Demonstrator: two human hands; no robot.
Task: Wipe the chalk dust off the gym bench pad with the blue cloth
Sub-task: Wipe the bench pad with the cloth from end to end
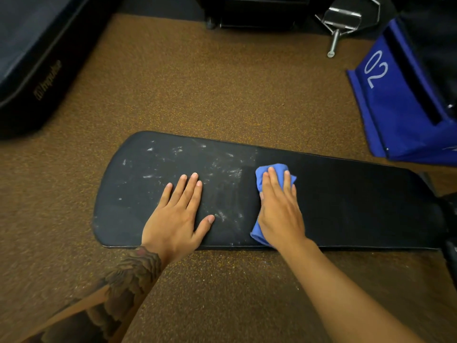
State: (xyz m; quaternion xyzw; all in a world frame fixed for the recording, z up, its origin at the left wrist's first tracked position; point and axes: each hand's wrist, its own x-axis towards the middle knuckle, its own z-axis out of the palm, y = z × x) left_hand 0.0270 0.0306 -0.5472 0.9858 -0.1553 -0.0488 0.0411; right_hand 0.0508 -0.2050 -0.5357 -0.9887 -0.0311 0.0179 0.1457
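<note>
1. Head view: the black bench pad [346, 206] is seen from above. It stretches from left to right over a brown speckled floor [197, 82].
2. The blue cloth [274, 169] sits on top of the pad, near its middle. It is bunched up. One bit pokes out past the fingertips, and another bit pokes out by the wrist, close to the pad's near edge.
3. The right hand [279, 209] lies flat on the cloth. Its fingers are straight and close together, and they press the cloth down onto the pad.
4. The left hand [178, 214] lies flat on the pad, just left of the cloth and not touching it. The palm is down, the fingers are straight and a little spread, and the thumb sticks out sideways. It holds nothing.
5. White chalk dust [222, 167] smears the left half of the pad, around the left hand and up to the cloth. Right of the cloth the pad looks plain dark.
6. Past the pad's far right end stands a blue box [395, 107] with a white "02". A shiny metal handle [338, 21] lies well past the pad's far edge. A big dark mat [32, 45] lies well past its left end.
</note>
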